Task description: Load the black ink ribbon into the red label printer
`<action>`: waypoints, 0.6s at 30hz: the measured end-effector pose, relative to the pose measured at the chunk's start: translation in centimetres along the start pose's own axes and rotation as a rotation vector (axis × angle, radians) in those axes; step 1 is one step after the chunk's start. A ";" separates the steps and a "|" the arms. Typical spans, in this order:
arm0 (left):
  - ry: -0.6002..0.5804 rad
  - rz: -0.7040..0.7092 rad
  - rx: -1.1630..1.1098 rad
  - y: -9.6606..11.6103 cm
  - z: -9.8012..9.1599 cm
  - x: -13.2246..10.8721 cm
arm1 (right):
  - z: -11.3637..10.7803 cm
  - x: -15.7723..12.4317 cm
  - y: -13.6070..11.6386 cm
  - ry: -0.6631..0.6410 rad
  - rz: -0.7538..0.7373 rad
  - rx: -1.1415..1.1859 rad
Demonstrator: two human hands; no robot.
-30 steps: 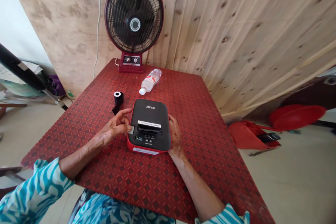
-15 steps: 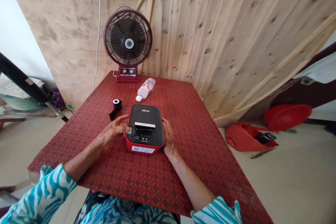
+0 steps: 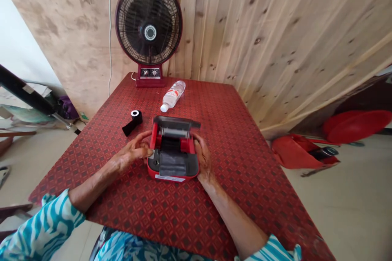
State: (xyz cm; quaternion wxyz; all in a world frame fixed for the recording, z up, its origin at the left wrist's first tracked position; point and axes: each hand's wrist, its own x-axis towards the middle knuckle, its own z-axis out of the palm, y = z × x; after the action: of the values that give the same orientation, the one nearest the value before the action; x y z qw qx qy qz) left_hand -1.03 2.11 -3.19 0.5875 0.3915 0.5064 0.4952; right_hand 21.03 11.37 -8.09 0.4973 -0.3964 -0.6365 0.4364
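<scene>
A red and black label printer point(image 3: 152, 140) stands on the table in front of me with its lid point(image 3: 177, 121) raised and tilted back. Inside, a roller and a dark hollow show, and a dark strip point(image 3: 173, 164) lies over the front panel. My left hand point(image 3: 134, 149) grips the printer's left side, thumb on the grey latch at its corner. Against the right side, my right hand point(image 3: 203, 157) is wrapped round the casing, some fingers hidden behind it. Left of the printer lies a black roll point(image 3: 136, 119) with a white core and a loose tail.
Behind the printer a clear plastic bottle point(image 3: 173, 96) lies on its side. A dark red fan point(image 3: 150, 76) stands at the table's point(image 3: 232, 155) far edge, before a wooden panel point(image 3: 220, 28). On the floor to the right are a red bag point(image 3: 288, 151) and a red basin point(image 3: 357, 126).
The printer's lid has swung up and back, baring the inside. Both hands keep hold of the printer's sides. The camera view has shifted down and closer.
</scene>
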 end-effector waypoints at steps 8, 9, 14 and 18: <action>0.092 0.084 0.087 0.5 0.8 -1.0 | 0.5 0.2 -0.2 0.000 -0.020 0.006; 0.098 0.085 0.113 0.7 0.9 -1.1 | 0.5 0.3 -0.1 -0.001 -0.021 0.006; 0.177 0.240 0.518 3.8 1.1 -1.8 | 0.9 0.6 0.3 0.008 -0.018 0.007; 0.100 0.496 1.094 7.1 2.8 -0.8 | 0.9 0.7 0.2 -0.016 -0.045 0.021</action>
State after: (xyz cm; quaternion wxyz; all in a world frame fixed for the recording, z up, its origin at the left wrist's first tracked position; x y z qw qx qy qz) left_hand 0.37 2.87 4.30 0.1433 0.7195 0.6082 0.3031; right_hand 20.01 11.96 -8.17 0.5057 -0.3734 -0.6446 0.4350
